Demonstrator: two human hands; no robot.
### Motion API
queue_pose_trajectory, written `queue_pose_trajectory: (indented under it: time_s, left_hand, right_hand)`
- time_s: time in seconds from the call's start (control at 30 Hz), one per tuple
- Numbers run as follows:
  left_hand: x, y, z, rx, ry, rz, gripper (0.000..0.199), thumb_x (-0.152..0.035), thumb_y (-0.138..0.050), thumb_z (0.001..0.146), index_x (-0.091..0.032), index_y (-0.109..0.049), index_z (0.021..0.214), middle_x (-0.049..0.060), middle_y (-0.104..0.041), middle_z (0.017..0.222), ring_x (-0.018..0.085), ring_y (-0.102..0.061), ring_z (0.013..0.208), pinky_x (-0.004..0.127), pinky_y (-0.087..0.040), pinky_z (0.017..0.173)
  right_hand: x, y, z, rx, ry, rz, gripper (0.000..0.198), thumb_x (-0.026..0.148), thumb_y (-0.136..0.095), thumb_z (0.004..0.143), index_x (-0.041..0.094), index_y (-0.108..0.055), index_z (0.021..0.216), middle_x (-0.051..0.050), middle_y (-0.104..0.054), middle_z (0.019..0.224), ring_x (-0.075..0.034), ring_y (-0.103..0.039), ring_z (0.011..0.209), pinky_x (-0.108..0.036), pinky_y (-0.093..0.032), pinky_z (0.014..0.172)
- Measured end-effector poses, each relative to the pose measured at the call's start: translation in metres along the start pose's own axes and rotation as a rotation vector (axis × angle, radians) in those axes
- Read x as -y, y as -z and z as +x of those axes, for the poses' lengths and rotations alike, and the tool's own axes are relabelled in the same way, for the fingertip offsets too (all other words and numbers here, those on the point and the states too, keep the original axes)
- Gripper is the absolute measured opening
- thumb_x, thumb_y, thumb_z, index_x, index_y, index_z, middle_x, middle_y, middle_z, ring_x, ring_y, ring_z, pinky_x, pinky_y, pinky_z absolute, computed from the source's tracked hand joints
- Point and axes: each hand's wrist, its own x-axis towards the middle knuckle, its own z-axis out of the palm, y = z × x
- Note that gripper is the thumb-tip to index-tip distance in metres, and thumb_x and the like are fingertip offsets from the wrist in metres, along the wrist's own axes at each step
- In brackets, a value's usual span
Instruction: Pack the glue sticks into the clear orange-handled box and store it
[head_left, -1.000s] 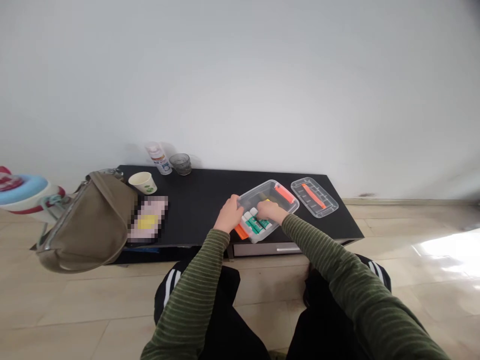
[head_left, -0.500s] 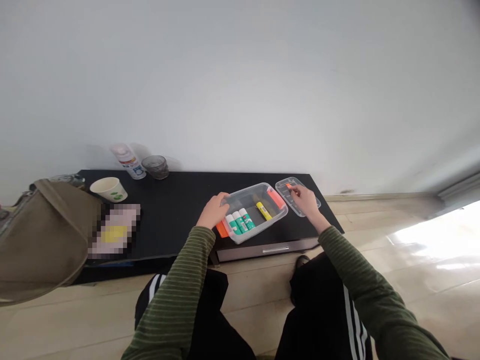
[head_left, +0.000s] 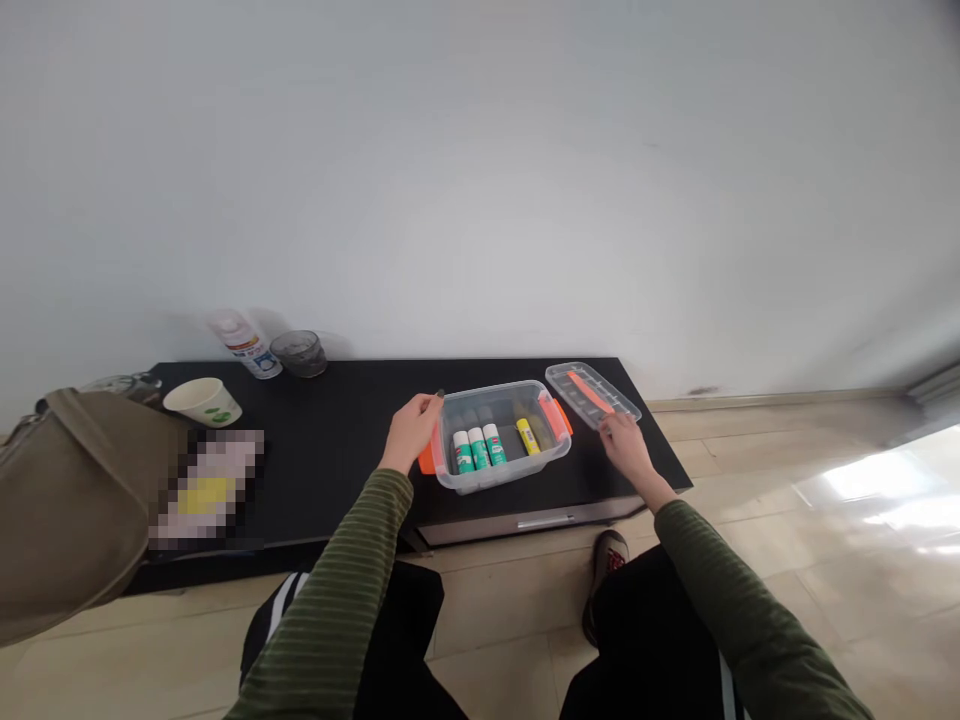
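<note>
A clear plastic storage box [head_left: 495, 483] with orange end latches sits open on the black cabinet top. Inside are three green glue sticks [head_left: 480, 450] with white caps and a yellow one [head_left: 528, 436]. My left hand [head_left: 410, 430] grips the box's left end, its fingers closed at the rim. To the right of the box lies the clear lid [head_left: 619, 396], with an orange strip [head_left: 589, 390] along its middle. My right hand [head_left: 626, 447] is closed at the lid's near edge, by the lower end of the strip; its fingertips are partly hidden.
A paper cup [head_left: 202, 402], a spray can [head_left: 246, 345] and a dark glass bowl [head_left: 300, 355] stand at the left of the cabinet [head_left: 337, 450]. A brown bag [head_left: 82, 510] and a blurred-out packet [head_left: 206, 490] lie nearer. The wall is directly behind; a drawer handle [head_left: 545, 522] is in front.
My right hand has moved from the lid's middle down to its near edge, uncovering the orange strip. The box is turned slightly, with my left hand still on its left end.
</note>
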Motion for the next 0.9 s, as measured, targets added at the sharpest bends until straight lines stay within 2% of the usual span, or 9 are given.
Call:
queue_pose_trajectory:
  time_s: [0.1,0.27,0.33,0.4,0.5,0.57,0.63,0.73,0.9]
  left_hand:
    - [0.001,0.006,-0.01,-0.017,0.072,0.06,0.046,-0.058,-0.038,0.092,-0.021,-0.065,0.091,0.01,-0.072,0.099,0.029,-0.065,0.096,0.037,-0.046,0.083]
    - [0.015,0.001,-0.029,-0.081,0.034,0.031,0.048,-0.054,-0.046,0.089,-0.018,-0.061,0.117,0.014,-0.066,0.114,0.029,-0.062,0.109,0.04,-0.046,0.092]
    - [0.02,-0.004,-0.033,-0.068,0.015,-0.017,0.05,-0.054,-0.047,0.089,-0.019,-0.061,0.121,0.013,-0.066,0.113,0.029,-0.062,0.108,0.041,-0.046,0.093]
    - [0.022,-0.008,-0.033,-0.04,0.014,-0.098,0.048,-0.053,-0.048,0.089,-0.021,-0.063,0.12,0.01,-0.068,0.11,0.027,-0.063,0.104,0.039,-0.047,0.091]
    - [0.018,-0.012,-0.03,-0.023,0.03,-0.212,0.045,-0.053,-0.051,0.088,-0.022,-0.066,0.117,0.008,-0.07,0.109,0.025,-0.064,0.1,0.036,-0.048,0.088]
    - [0.013,-0.013,-0.028,-0.014,0.051,-0.278,0.046,-0.053,-0.053,0.086,-0.022,-0.067,0.117,0.007,-0.071,0.11,0.024,-0.064,0.099,0.035,-0.049,0.087]
    - [0.009,-0.015,-0.026,-0.003,0.079,-0.345,0.049,-0.054,-0.057,0.084,-0.021,-0.067,0.118,0.008,-0.072,0.111,0.024,-0.065,0.099,0.034,-0.05,0.086]
    - [0.004,-0.018,-0.026,0.007,0.106,-0.436,0.056,-0.061,-0.058,0.082,-0.019,-0.069,0.118,0.009,-0.073,0.111,0.025,-0.066,0.101,0.034,-0.05,0.087]
    - [-0.001,-0.019,-0.03,0.049,0.154,-0.557,0.066,-0.071,-0.056,0.081,-0.017,-0.069,0.117,0.01,-0.073,0.111,0.028,-0.067,0.105,0.036,-0.051,0.09]
  right_hand:
    - [0.008,0.017,0.012,-0.314,-0.092,0.232,0.019,0.031,-0.043,0.096,0.018,-0.056,0.103,-0.016,-0.066,0.112,-0.026,-0.062,0.106,-0.044,-0.048,0.095]
    - [0.014,0.047,0.029,-0.754,-0.285,0.71,0.036,0.056,-0.049,0.096,0.022,-0.047,0.11,-0.01,-0.067,0.111,-0.021,-0.07,0.099,-0.044,-0.054,0.091]
    - [0.01,0.056,0.036,-0.914,-0.338,0.925,0.038,0.058,-0.048,0.096,0.023,-0.045,0.11,-0.007,-0.068,0.108,-0.02,-0.072,0.094,-0.044,-0.057,0.089]
    - [0.006,0.059,0.043,-0.993,-0.419,1.109,0.036,0.056,-0.049,0.096,0.021,-0.048,0.107,-0.008,-0.068,0.105,-0.019,-0.073,0.093,-0.043,-0.058,0.09]
    - [0.011,0.052,0.053,-0.846,-0.652,1.347,0.023,0.04,-0.056,0.096,0.017,-0.056,0.094,-0.008,-0.07,0.095,-0.017,-0.073,0.088,-0.035,-0.06,0.086]
    - [0.026,0.039,0.058,-0.593,-0.833,1.479,0.014,0.027,-0.059,0.094,0.014,-0.06,0.087,-0.008,-0.071,0.086,-0.015,-0.073,0.079,-0.028,-0.062,0.079]
    - [0.047,0.025,0.062,-0.323,-0.939,1.56,0.011,0.02,-0.06,0.093,0.013,-0.063,0.084,-0.01,-0.073,0.082,-0.015,-0.072,0.073,-0.025,-0.062,0.071]
    - [0.08,0.008,0.068,-0.112,-0.902,1.574,0.011,0.021,-0.065,0.09,0.014,-0.065,0.083,-0.011,-0.075,0.083,-0.017,-0.073,0.071,-0.028,-0.063,0.066]
    - [0.102,-0.006,0.074,-0.063,-0.669,1.395,0.029,0.045,-0.077,0.08,0.019,-0.064,0.074,-0.004,-0.069,0.07,-0.017,-0.065,0.061,-0.03,-0.058,0.059]
